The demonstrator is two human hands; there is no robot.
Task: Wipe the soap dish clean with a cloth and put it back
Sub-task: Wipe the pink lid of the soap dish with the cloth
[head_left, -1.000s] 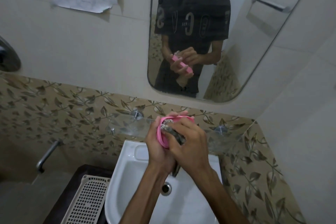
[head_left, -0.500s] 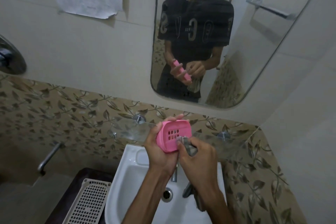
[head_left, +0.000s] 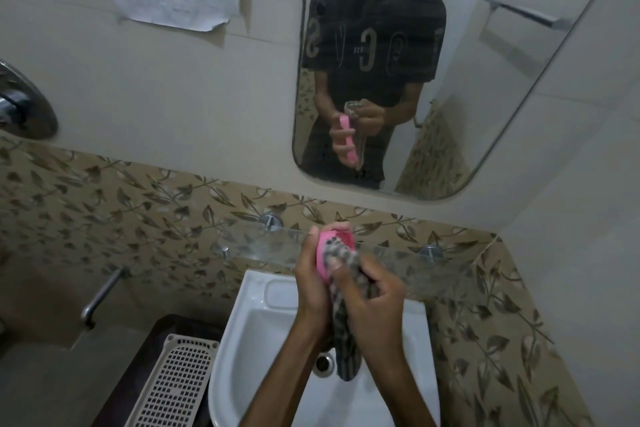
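sink (head_left: 263, 333) below | left hand (head_left: 311, 282) grips soap dish (head_left: 327, 246) | right hand (head_left: 375, 302) presses cloth (head_left: 341, 308)

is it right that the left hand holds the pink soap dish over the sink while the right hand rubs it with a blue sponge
Not quite. The head view shows the right hand rubbing with a checked grey cloth, not a blue sponge. The rest holds: the left hand holds the pink soap dish over the sink.

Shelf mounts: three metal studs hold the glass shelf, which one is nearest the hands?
The middle stud, on the leaf-pattern tile just left of the pink soap dish. The other two sit lower left and far right.
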